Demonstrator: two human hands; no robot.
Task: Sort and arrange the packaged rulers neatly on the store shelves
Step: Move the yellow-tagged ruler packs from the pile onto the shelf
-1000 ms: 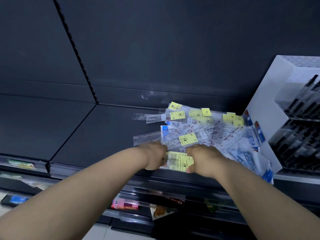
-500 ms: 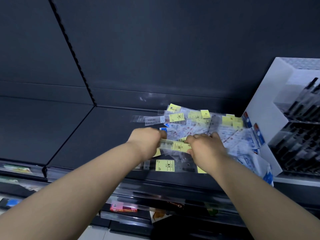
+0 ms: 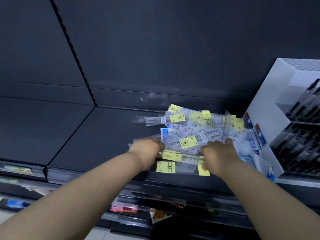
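Head camera, nearest first: a pink box [image 3: 123, 208] sits on a lower shelf [image 3: 225, 199], right under the working spot, so anything dropped would likely land down there. Above it, on the dark shelf [image 3: 97, 139], one flat ruler pack [image 3: 173, 168] lies just beside the front edge; a nudge from either wrist could slide it off. The left hand [image 3: 147, 149] and right hand [image 3: 218, 155] each grip an end of a thin bundle of rulers [image 3: 181, 155] held on edge, fingers curled round it, though the fingertips are mostly hidden. The slick sleeves may fan out or slip if the squeeze loosens. Beyond, the loose pile [image 3: 199, 129] of packaged rulers lies crisscrossed, touching the white pen display [image 3: 263, 129] on the right; dragging packs from it could snag others or jostle that display.
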